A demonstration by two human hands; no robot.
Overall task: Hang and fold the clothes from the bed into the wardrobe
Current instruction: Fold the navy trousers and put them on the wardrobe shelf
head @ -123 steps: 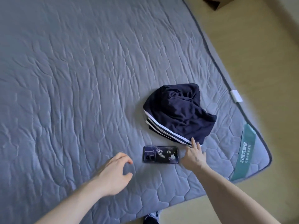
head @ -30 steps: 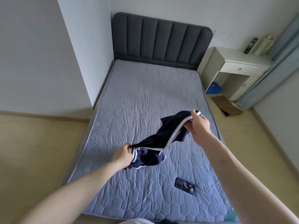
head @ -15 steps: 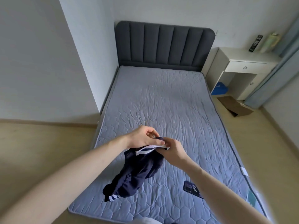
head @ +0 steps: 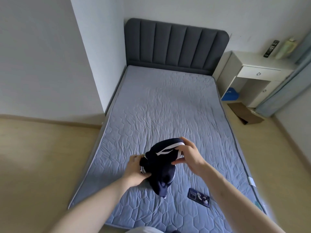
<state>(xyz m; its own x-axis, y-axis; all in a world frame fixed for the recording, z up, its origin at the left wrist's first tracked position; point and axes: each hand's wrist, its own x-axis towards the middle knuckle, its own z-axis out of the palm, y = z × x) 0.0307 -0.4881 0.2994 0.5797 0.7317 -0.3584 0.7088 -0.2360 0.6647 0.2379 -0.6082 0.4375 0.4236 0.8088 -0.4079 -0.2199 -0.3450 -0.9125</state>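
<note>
Two hands on one garment: our left hand (head: 134, 167) grips the bunched 9 o'clock end of the navy shorts (head: 162, 163), fingers curled round the cloth; our right hand (head: 188, 154) pinches the white-striped 3 o'clock end, thumb underneath, fingers arched over the top. Shorts are held just above the mattress (head: 168, 101), toward its 6 o'clock end, with a loose tail drooping toward 6 o'clock. Our read: the two-end hold keeps the bundle compact for folding; the fold looks rough and unfinished.

Phone (head: 199, 197) lies flat on the mattress at 4 o'clock of the shorts, apart from them, likely parked out of the way.

Containers: nightstand (head: 252, 71) at 2 o'clock, drawer closed, contents hidden; blue item (head: 230, 95) in its open lower bay; remote (head: 271, 48) and bottle (head: 287, 47) on top. Cardboard box (head: 245, 113) on the floor beside it, contents not visible. No wardrobe in view.
</note>
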